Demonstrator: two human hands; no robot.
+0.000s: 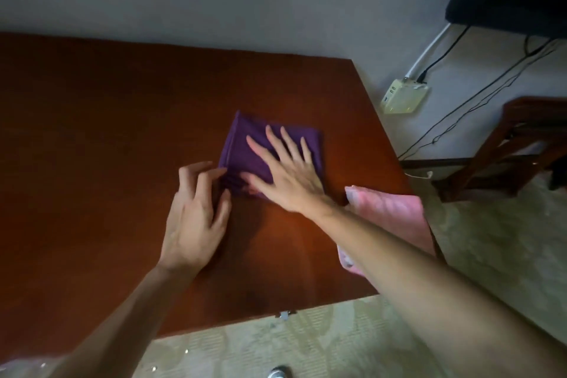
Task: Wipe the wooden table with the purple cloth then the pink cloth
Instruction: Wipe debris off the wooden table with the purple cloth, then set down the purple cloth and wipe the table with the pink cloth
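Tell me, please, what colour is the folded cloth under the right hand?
Purple; the head view shows the purple cloth flat under the right hand.

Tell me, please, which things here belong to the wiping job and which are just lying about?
Job:
- purple cloth, flat under the right hand, left hand at its edge
- pink cloth, at the table's right edge
- wooden table

Lying about:
- power strip and cables on the floor
- wooden chair

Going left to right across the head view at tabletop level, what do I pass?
left hand → purple cloth under the flat right hand → pink cloth at the table's right edge → wooden chair on the floor.
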